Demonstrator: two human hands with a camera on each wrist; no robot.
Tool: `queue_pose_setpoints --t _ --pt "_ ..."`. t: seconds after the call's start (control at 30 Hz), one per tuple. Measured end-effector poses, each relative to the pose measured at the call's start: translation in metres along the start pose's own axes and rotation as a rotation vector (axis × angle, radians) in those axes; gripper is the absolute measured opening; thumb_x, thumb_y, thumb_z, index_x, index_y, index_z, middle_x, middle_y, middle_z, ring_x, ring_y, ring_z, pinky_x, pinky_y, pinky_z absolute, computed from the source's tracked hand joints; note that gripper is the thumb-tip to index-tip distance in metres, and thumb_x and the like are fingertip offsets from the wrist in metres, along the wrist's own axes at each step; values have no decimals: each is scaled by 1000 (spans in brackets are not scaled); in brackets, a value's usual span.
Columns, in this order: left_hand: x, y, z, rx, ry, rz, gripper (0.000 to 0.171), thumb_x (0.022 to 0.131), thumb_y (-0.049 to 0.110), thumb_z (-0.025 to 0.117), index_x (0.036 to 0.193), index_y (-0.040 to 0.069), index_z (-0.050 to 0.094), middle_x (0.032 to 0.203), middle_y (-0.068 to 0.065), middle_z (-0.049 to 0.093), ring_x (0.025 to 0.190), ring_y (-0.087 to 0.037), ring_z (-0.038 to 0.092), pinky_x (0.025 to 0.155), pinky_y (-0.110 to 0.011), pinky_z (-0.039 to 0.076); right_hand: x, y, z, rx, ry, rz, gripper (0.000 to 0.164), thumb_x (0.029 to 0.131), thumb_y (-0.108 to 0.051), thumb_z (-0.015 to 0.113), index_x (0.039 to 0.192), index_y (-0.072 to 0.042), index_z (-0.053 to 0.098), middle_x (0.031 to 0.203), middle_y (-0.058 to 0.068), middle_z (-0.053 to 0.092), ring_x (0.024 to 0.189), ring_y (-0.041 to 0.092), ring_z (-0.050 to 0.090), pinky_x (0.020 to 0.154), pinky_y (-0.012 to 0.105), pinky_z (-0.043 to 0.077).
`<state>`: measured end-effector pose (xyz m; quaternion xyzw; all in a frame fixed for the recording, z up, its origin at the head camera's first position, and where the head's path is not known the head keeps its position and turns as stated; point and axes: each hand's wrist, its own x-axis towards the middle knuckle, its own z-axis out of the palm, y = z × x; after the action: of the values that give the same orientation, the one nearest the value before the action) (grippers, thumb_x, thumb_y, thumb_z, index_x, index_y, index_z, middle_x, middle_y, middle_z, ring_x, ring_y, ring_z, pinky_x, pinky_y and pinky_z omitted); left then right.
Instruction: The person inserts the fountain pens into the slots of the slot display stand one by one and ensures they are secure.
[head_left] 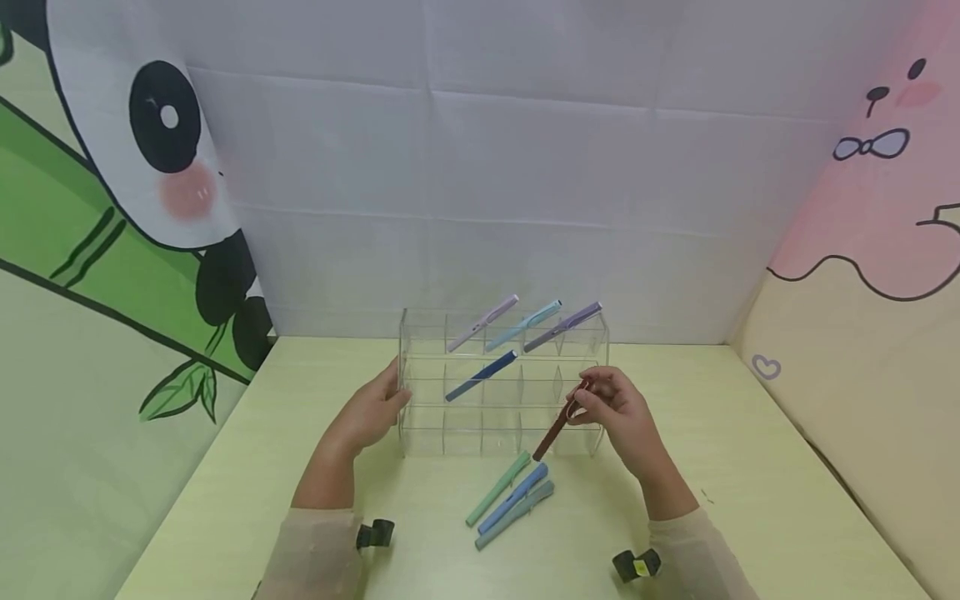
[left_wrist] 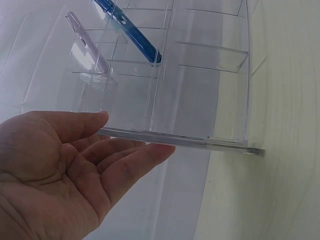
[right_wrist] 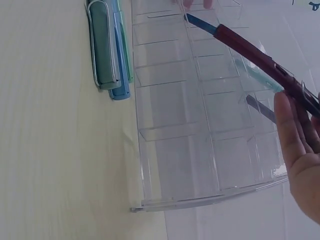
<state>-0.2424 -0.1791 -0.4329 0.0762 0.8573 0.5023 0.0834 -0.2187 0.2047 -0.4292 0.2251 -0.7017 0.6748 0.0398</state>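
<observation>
In the head view, a clear plastic compartmented rack (head_left: 465, 407) is set on a pale yellow wood-grain table (head_left: 225, 517), its left side wall pinched by the left hand (head_left: 375, 408), presumably for steadiness. A slim dark red pen with a clip (head_left: 553, 435) is pinched near its clip end by the right hand (head_left: 618, 412) at the rack's near right part, its free end pointed near and left. In the far row a pale lilac pen (head_left: 482, 323), a light blue pen (head_left: 523, 326) and a purple pen (head_left: 562, 327) are leaned, and in the middle row a dark blue pen (head_left: 481, 376); all are tilted rightward, seemingly supported by the dividers. A green pen (head_left: 498, 489), a mid-blue pen (head_left: 513, 499) and a grey-green pen (head_left: 514, 515) are laid together just near of the rack, probably for easy reach. In the left wrist view, the rack's wall is braced along its edge by the fingertips. In the right wrist view, the dark red pen's clip end is cut off by the frame; whether the rack is touched by it cannot be told.
</observation>
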Motion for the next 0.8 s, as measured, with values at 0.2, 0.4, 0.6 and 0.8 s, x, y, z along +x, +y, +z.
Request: queue_pose_setpoints --t 0.2,0.4,0.6,0.8 --pt "0 3 -1 -15 -4 -3 64 106 27 45 157 42 8 162 -10 26 142 -38 36 103 -56 46 9 -4 6 45 151 -77 28 100 -12 58 125 -3 48 104 13 65 92 19 69 79 40 60" --pt "-2 2 -1 -7 -8 -22 64 106 30 45 157 42 7 162 -11 25 142 -39 36 104 -56 45 27 -6 15 103 280 -156 28 98 -9 60 121 -1 46 102 12 63 92 19 69 80 38 60" --pt "-3 1 0 -18 -4 -18 64 106 29 45 157 41 8 161 -11 26 141 -38 37 102 -54 48 45 -4 22 148 353 -201 34 96 -8 63 123 1 46 105 12 60 93 21 68 80 36 60" --pt "-1 -1 -1 -14 2 -10 64 106 30 45 157 42 9 161 -10 27 141 -38 38 101 -52 49 56 1 28 132 343 -195 44 96 -8 62 126 13 38 104 12 60 92 20 68 80 35 60"
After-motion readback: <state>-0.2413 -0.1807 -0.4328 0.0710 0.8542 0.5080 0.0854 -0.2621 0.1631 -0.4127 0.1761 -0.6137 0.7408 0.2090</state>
